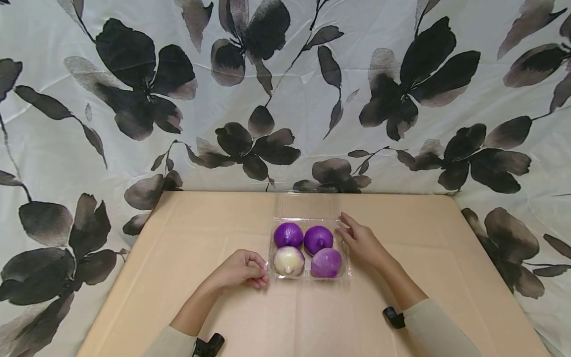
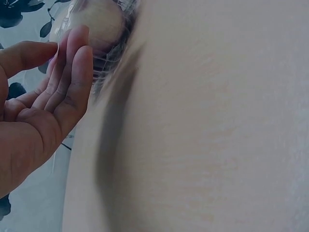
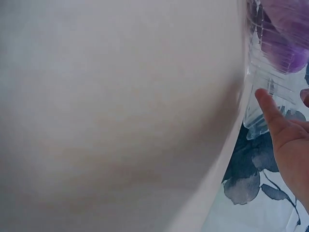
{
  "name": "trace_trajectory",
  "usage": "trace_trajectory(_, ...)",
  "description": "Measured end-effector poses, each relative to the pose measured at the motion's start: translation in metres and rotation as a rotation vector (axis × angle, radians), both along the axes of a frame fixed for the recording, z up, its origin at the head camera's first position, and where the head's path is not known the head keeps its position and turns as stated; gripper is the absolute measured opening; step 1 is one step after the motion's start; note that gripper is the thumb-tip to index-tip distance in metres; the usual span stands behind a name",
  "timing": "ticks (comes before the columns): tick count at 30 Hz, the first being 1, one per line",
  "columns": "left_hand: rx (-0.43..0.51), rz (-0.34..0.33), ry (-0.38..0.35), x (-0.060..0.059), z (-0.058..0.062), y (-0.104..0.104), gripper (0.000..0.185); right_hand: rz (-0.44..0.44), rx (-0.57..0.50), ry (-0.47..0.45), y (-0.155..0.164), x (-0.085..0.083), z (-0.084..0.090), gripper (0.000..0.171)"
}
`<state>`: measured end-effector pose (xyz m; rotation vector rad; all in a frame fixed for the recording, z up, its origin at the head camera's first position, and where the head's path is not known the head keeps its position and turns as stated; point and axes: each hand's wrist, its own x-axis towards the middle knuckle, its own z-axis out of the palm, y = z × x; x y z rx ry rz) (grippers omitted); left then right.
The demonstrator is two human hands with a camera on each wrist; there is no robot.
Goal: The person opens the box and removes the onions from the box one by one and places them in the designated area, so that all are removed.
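A clear plastic clamshell container (image 1: 270, 248) lies on the table with its transparent lid (image 1: 305, 206) folded back. Inside it sit three purple onions (image 1: 318, 240) and a pale whitish onion (image 1: 289, 261). My left hand (image 1: 243, 269) is at the container's front left edge, thumb and fingertips pinched together at the rim. In the left wrist view, the thumb meets the other fingertips in front of the plastic. My right hand (image 1: 363, 243) grips the back right corner between thumb and forefinger. In the right wrist view, an outstretched finger (image 3: 270, 111) shows beside the container's side wall.
The tan tabletop (image 1: 214, 223) stretches out around the container on every side. A white cloth with dark flowers (image 1: 147, 94) hangs behind the table and shows past its left and right edges. Dark wrist cameras (image 1: 208, 344) sit at both sleeves.
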<state>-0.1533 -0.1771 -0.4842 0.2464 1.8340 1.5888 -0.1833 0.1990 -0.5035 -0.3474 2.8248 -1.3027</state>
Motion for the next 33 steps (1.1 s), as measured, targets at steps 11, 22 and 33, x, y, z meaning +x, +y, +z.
trace_trajectory(11,0.006,-0.002,0.0,-0.001,0.0,-0.001,0.012,0.028,-0.034,-0.077,0.002,0.018,0.002,0.05)
trace_trajectory(22,0.007,-0.01,0.008,-0.001,0.0,-0.001,0.012,0.034,0.122,0.183,0.014,0.029,0.028,0.046)
trace_trajectory(33,0.005,-0.015,0.01,-0.002,-0.002,-0.001,0.013,0.281,0.158,0.252,0.011,0.033,0.05,0.052)
